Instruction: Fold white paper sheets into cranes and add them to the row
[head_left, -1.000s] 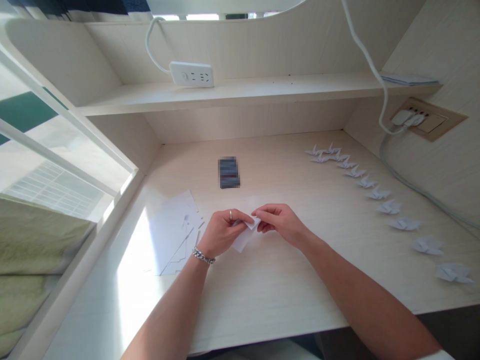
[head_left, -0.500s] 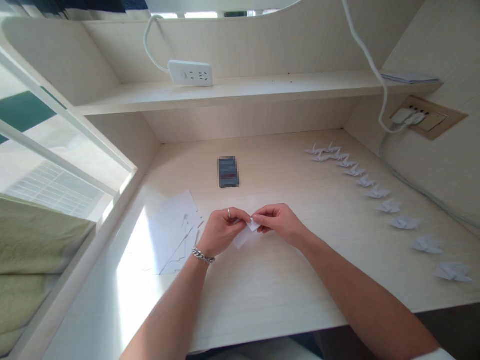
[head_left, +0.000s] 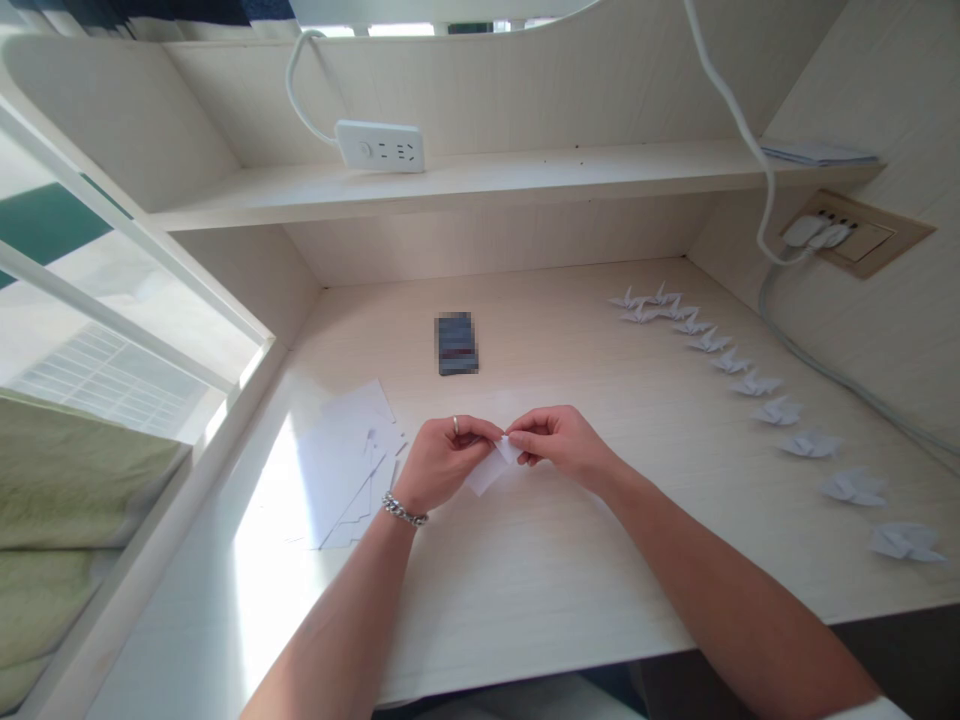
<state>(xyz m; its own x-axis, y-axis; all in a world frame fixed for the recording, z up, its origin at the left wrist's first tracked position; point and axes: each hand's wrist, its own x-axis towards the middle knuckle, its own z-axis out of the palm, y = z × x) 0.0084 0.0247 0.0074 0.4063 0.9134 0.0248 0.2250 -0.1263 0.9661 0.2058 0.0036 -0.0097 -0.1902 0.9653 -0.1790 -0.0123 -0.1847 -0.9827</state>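
Observation:
A small piece of folded white paper (head_left: 487, 473) is held between my two hands, low over the middle of the desk. My left hand (head_left: 444, 460), with a ring and a chain bracelet, pinches its upper left side. From the right, my right hand (head_left: 559, 445) pinches the top corner between thumb and fingers, its fingertips almost touching the left ones. Part of the paper hides behind the fingers. White sheets of paper (head_left: 341, 450) lie on the desk to the left of my left hand.
Several folded paper cranes (head_left: 810, 444) stand in a curved row along the right side. A dark, blurred-out rectangular object (head_left: 457, 343) lies beyond my hands. A power strip (head_left: 380, 147) rests on the shelf (head_left: 510, 175); a white cable (head_left: 739, 110) hangs at the right.
Both hands keep their pinch on the folded paper. The fingertips have shifted very slightly; nothing else has visibly moved.

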